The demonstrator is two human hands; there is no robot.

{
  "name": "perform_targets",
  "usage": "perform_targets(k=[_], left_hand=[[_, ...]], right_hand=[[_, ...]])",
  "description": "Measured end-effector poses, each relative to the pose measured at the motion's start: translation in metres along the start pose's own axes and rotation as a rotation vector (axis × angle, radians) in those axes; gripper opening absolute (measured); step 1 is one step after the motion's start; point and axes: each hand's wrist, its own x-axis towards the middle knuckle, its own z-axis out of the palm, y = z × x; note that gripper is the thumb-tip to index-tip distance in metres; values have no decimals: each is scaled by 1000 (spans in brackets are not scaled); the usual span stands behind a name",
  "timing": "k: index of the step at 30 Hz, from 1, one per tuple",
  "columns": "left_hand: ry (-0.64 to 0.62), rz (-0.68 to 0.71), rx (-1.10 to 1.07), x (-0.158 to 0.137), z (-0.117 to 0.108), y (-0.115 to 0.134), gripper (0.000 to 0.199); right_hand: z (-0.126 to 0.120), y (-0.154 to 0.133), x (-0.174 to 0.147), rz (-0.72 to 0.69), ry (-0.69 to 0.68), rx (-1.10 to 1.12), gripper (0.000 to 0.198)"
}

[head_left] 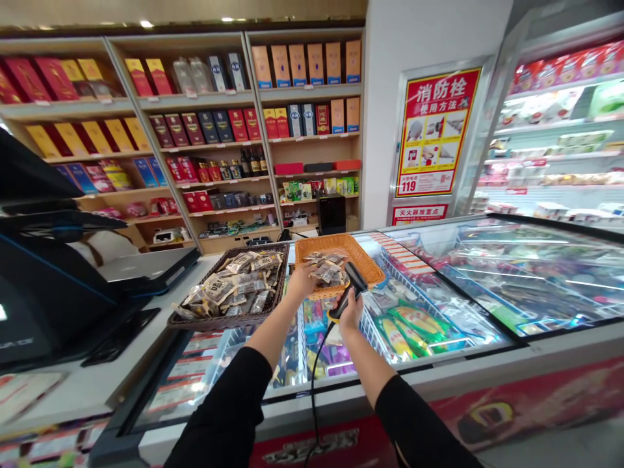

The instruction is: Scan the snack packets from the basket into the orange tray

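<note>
My right hand (350,311) is wrapped round the handle of a black barcode scanner (357,278). The scanner's head tilts over the right part of an orange woven basket (373,270), and its cord hangs down in front of the freezer. My left hand (301,281) reaches over the basket's left rim, its fingers closed at the edge of a small snack packet (327,270); the fingertips are partly hidden. Several similar packets lie loose in this basket. Left of it, a dark brown woven basket (229,320) holds a heap of packets in light and dark wrappers.
Both baskets stand on the glass top of a chest freezer (468,312) with bagged goods inside. At left are a counter with a scale (141,266), a dark phone (121,337) and a black till screen (43,279). Shelves of boxes (234,127) line the back wall.
</note>
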Motion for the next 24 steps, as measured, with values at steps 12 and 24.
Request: perform_targets(k=[12, 24], left_hand=[[-53, -438, 520, -40, -113, -109, 32], [373, -500, -853, -24, -44, -76, 26]], right_hand=[[10, 6, -14, 80, -198, -49, 37], [3, -4, -30, -130, -499, -371, 27]])
